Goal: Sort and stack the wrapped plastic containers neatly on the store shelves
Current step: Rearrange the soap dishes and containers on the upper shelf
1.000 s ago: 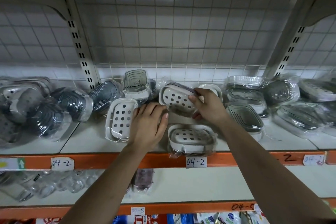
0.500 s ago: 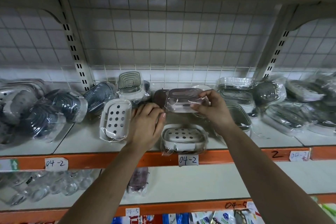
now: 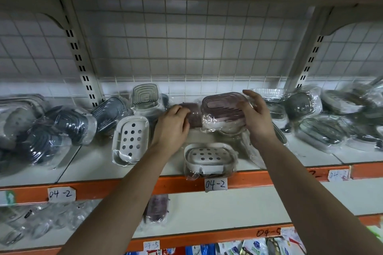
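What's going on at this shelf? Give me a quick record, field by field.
Right hand: holds wrapped brown-lidded box, tilted
Left hand: fingers on dark box, grip unclear
Front edge: white holed tray, wrapped
Left of hands: second holed tray, leaning
Shelf label: 04-2

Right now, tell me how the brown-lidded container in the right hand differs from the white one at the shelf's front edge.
The brown container shows a ribbed brown lid; the white container shows a face with round holes. The brown container is tilted up, held by the right hand; the white container lies flat on the shelf, untouched. Both are wrapped in clear plastic.
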{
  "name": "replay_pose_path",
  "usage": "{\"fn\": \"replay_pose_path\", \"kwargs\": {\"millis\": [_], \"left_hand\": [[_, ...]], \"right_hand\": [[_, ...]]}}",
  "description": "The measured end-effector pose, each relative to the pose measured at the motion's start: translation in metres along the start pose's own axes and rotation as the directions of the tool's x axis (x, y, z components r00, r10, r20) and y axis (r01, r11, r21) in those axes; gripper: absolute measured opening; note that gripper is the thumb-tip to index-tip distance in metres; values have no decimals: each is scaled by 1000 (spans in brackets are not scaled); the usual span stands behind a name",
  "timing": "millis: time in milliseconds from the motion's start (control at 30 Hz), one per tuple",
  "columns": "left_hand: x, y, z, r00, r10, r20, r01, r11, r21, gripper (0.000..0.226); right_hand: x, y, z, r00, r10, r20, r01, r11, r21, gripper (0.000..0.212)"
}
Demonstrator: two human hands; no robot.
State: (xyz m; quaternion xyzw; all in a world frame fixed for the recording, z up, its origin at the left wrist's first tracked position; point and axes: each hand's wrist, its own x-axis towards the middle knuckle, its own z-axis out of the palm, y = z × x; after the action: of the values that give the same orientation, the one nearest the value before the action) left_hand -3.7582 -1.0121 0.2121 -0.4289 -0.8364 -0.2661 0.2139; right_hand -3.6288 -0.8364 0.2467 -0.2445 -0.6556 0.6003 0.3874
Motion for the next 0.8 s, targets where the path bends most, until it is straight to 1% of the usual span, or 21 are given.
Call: {"fn": "replay_pose_path", "kwargs": {"millis": [67, 133, 200, 233, 267, 367, 433, 533, 667, 800], "left_hand": [[16, 1, 2, 990, 8, 140, -13, 999, 35, 39], [32, 1, 10, 968, -5, 250, -18, 996, 88, 57], [45, -1, 20, 950, -27, 310, -26, 986, 164, 70], [49, -1, 26, 943, -33, 331, -33, 980, 194, 75], [53, -2, 31, 936, -42, 349, -34, 977, 210, 79], [58, -5, 43, 921, -71, 384, -14, 977, 214, 87], [58, -8, 48, 924, -71, 376, -25, 970, 244, 88], [57, -14, 53, 932, -72, 354, -25, 965, 262, 89], [59, -12, 52, 920, -72, 384, -4, 981, 195, 94], [56, -4, 42, 943, -47, 330, -11, 985, 171, 100]], "right_hand": [[3, -7, -5, 1000, 16, -4, -16, 999, 32, 27], [4, -11, -12, 998, 55, -15, -55, 998, 24, 44], [4, -9, -19, 996, 78, -35, -77, 997, 22, 62], [4, -8, -23, 995, 90, -49, -89, 996, 24, 65], [4, -7, -25, 993, 97, -65, -96, 995, 23, 63], [5, -2, -35, 985, 124, -116, -123, 992, 17, 42], [7, 2, -40, 980, 127, -155, -126, 992, 13, 34], [6, 2, -45, 973, 110, -202, -107, 994, 23, 34], [7, 5, -49, 970, 122, -210, -110, 992, 67, 34], [3, 4, -49, 970, 122, -208, -105, 990, 92, 31]]}}
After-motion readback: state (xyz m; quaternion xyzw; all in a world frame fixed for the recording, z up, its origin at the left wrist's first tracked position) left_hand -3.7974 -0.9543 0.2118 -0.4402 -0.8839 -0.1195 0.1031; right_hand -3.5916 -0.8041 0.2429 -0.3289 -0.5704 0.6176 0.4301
